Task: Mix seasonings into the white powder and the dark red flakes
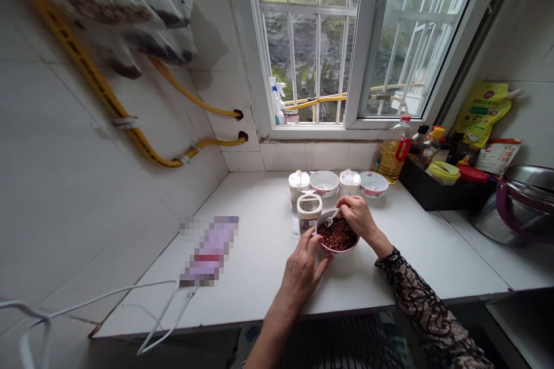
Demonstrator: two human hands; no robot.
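The bowl (337, 252) sits on the white counter (259, 277) just in front of the window, nearly full of dark red flakes (340, 235), with a small spoon (332, 218) standing in them. The flakes lie heaped and unevenly across the bowl, and none show on the counter around it. The right hand (355, 216), in a black lace sleeve, is above the far rim, its fingers curled and pinching the spoon's handle. The left hand (300, 274) is at the near left side, its fingers spread and wrapped against the bowl, though how firmly they grip is hard to tell. Just behind the bowl stands a jar (309, 211) with a white lid on, and two more lidded jars (298, 184) (350, 181) stand farther back, alternating with two small patterned bowls (324, 183) (373, 184). To the right are a bottle of oil (393, 155) and a black tray (437, 193) of condiments, with a steel pot (519, 202) beyond. A blurred packet (210, 251) lies on the counter to the left, well apart from the hands, and nothing stands between them and the bowl.
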